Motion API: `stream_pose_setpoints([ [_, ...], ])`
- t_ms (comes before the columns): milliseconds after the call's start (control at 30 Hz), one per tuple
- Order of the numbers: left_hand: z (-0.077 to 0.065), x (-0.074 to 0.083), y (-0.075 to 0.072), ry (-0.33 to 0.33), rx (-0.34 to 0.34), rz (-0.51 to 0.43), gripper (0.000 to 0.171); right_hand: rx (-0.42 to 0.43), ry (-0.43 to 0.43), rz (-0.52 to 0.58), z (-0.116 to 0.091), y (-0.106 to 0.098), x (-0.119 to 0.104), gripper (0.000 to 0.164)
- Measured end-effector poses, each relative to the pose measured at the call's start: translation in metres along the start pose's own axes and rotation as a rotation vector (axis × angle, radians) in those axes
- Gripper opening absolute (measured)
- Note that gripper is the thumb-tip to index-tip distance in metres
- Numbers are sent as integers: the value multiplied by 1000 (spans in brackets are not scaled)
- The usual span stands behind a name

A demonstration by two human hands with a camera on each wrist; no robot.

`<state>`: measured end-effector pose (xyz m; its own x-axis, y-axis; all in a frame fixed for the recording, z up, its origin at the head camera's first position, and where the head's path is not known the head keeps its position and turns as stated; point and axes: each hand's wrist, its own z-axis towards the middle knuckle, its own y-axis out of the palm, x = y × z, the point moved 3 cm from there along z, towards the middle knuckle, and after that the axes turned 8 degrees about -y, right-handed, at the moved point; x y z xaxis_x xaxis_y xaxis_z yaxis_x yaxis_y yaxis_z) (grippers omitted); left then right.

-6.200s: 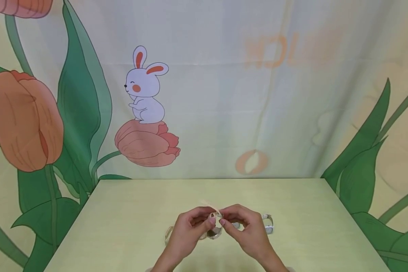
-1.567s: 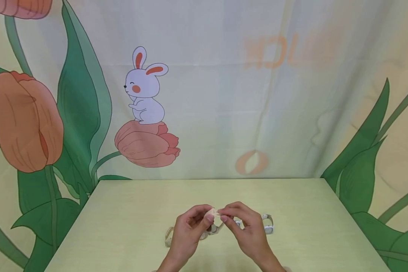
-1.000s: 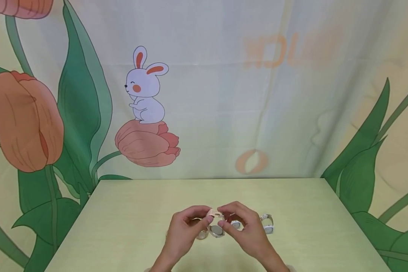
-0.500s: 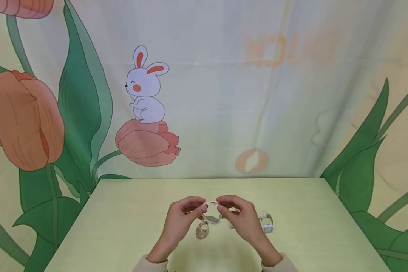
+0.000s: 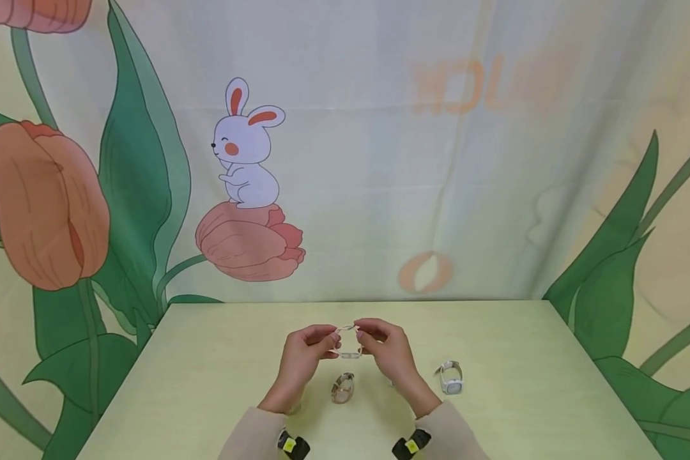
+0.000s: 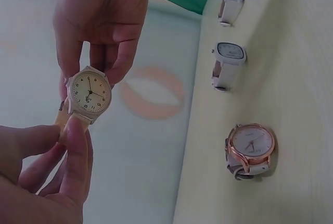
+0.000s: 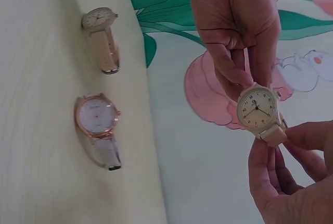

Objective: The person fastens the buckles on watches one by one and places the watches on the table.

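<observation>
Both hands hold a wristwatch [image 5: 349, 355] with a pale beige strap above the table. My left hand [image 5: 301, 361] pinches one side of its strap between thumb and fingers. On the other side, my right hand [image 5: 390, 354] pinches it too. The strap forms a loop, its top spanning between the fingertips in the head view. The round cream dial [image 6: 90, 92] with dark hands and numerals shows in the left wrist view, and the dial [image 7: 257, 108] also faces the right wrist camera. Fingers cover parts of the strap.
On the table [image 5: 218, 370] stands a rose-gold watch [image 5: 342, 388] below the hands. A white square-faced watch [image 5: 451, 378] lies to the right; another white watch [image 6: 229, 60] shows in the left wrist view. A beige-strapped watch [image 7: 101, 36] stands left. A printed curtain hangs behind the table.
Earlier, a loose strap end stuck up between the fingers; now the strap forms a loop. Both hands have raised the watch and moved it away from the body, uncovering the rose-gold watch.
</observation>
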<state>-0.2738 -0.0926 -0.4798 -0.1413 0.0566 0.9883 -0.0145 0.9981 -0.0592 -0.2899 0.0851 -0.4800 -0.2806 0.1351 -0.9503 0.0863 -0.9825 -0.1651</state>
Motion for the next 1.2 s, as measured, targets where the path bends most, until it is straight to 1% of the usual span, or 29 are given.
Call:
stream_pose_setpoints([
  [133, 9, -7, -1, -24, 41, -7, 21, 38, 54, 8, 10, 9, 19, 22],
  [267, 19, -16, 0, -48, 102, -34, 21, 73, 118, 15, 16, 17, 36, 21],
  [400, 29, -26, 4, -94, 165, -48, 20, 107, 170, 18, 20, 23, 50, 20],
  [500, 34, -35, 6, -132, 195, -23, 18, 137, 196, -13, 21, 27, 59, 19],
  [567, 37, -40, 7, -155, 211, -10, 18, 144, 198, -68, 21, 31, 64, 18],
  [667, 41, -46, 8, -181, 228, 8, 18, 146, 197, -169, 21, 35, 71, 18],
  [733, 43, -51, 8, -198, 241, 23, 19, 141, 204, -216, 22, 37, 75, 19],
  [833, 45, -57, 8, -222, 245, 58, 21, 137, 245, -214, 22, 39, 81, 22],
  [933, 47, -63, 8, -235, 246, 67, 22, 129, 280, -198, 22, 39, 86, 24],
  [1067, 49, -69, 7, -236, 252, 57, 23, 121, 277, -218, 22, 37, 92, 28],
  [1200, 52, -72, 6, -245, 273, 100, 24, 128, 273, -230, 24, 37, 98, 30],
])
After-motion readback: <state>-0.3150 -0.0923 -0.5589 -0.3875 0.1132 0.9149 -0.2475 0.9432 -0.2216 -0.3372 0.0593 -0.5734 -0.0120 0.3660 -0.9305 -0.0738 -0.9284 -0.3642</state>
